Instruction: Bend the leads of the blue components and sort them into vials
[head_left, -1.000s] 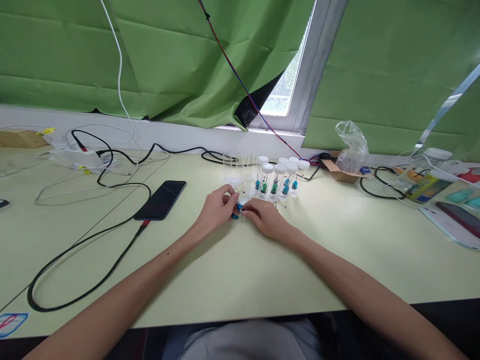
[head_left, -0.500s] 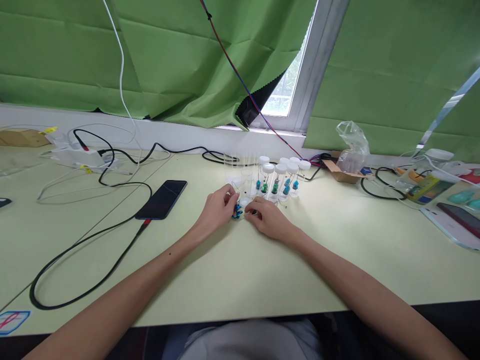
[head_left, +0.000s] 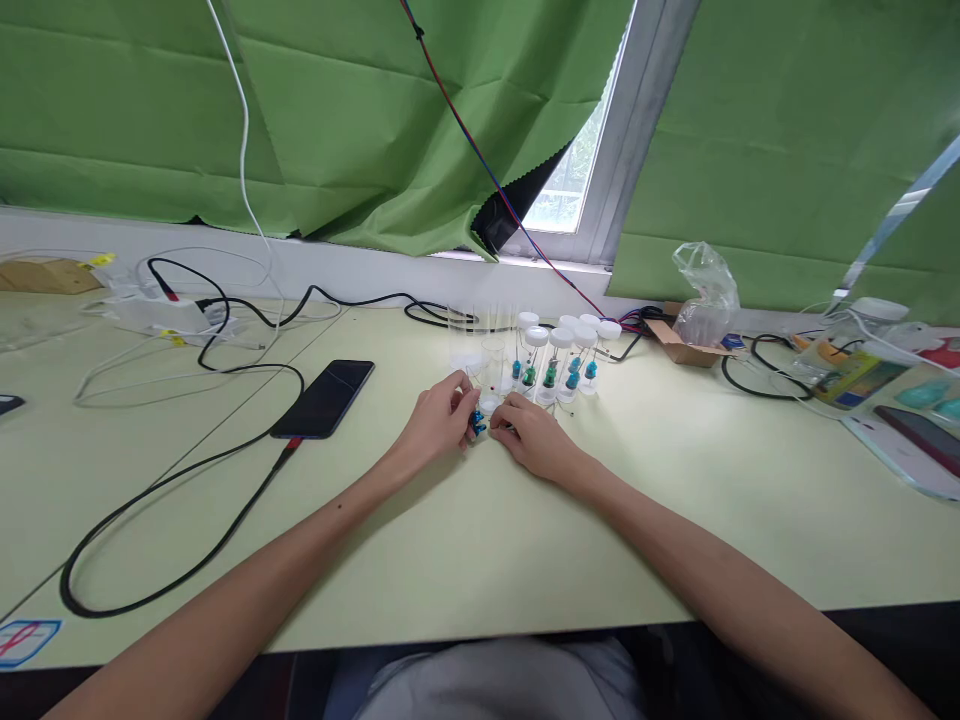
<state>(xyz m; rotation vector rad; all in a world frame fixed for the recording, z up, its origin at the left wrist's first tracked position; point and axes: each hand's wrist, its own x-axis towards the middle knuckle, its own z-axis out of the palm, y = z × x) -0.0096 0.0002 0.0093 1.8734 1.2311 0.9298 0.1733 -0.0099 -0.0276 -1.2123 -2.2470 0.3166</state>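
Note:
At the middle of the table my left hand (head_left: 442, 415) is closed in a pinch on a small shiny blue piece (head_left: 478, 424). A thin wire rises by its fingertips. Just to the right, my right hand (head_left: 531, 435) has its fingers curled together close to the blue piece; what they hold, if anything, is hidden. Behind both hands stands an uncapped clear tube (head_left: 493, 362). Several clear tubes with white caps (head_left: 560, 338) are upright to its right, each holding a small blue or green piece with thin wires.
More clear uncapped tubes (head_left: 466, 340) stand at the back. A black phone (head_left: 324, 400) on a charging cable lies to the left. To the right are an open cardboard box (head_left: 684, 347) with a plastic bag, a coiled black cable (head_left: 761, 388) and a white-backed phone (head_left: 900, 455).
The blue piece has turned and shifted slightly right with my left fingertips, and more of a lower left finger shows beneath it. My right hand has barely moved.

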